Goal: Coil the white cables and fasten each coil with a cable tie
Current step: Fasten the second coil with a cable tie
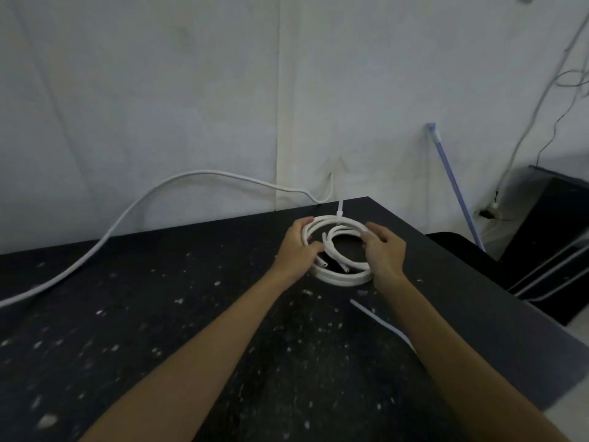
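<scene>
The picture was dim and soft, evenly lit without hard shadows. Wide-angle distortion bent the edges, and the lower right corner was smeared with blur.

Coil (342,279) on my bench (191,314) between left hand (298,250) and right hand (384,252), loose cable (127,212) far left, spare tie (379,320) nearer me.

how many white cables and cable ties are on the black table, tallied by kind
coiled cable: 1
uncoiled cable: 1
cable ties: 2 (tie on the coil, loose tie)
total: 4
</scene>
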`<control>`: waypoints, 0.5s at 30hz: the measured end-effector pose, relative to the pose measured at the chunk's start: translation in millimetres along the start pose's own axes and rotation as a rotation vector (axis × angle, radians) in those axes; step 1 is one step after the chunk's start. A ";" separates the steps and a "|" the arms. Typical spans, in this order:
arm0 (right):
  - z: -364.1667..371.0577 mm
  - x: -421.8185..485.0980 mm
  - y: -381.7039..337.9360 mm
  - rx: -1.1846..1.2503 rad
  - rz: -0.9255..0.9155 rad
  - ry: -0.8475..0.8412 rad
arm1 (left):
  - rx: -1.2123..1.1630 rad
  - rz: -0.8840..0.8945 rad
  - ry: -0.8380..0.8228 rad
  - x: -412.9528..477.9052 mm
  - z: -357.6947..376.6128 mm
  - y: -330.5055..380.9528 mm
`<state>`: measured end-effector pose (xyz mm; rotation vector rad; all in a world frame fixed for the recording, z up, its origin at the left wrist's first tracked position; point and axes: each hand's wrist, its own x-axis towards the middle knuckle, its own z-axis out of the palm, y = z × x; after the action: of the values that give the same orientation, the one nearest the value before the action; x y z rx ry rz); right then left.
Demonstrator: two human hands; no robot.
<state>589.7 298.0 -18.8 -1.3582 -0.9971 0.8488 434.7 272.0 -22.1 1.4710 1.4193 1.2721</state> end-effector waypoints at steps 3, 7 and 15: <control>-3.2 39.7 0.2 -0.072 0.011 0.033 | 0.050 0.003 -0.053 40.2 24.5 -2.2; -6.5 82.9 10.5 -0.145 0.030 0.039 | 0.106 -0.011 -0.076 76.1 55.2 -12.7; -7.3 115.2 47.6 -0.334 0.138 0.017 | 0.172 -0.056 -0.024 104.6 87.2 -41.2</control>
<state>642.3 404.6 -56.9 -1.7315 -1.0744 0.7939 497.2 391.9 -66.1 1.5424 1.5755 1.1171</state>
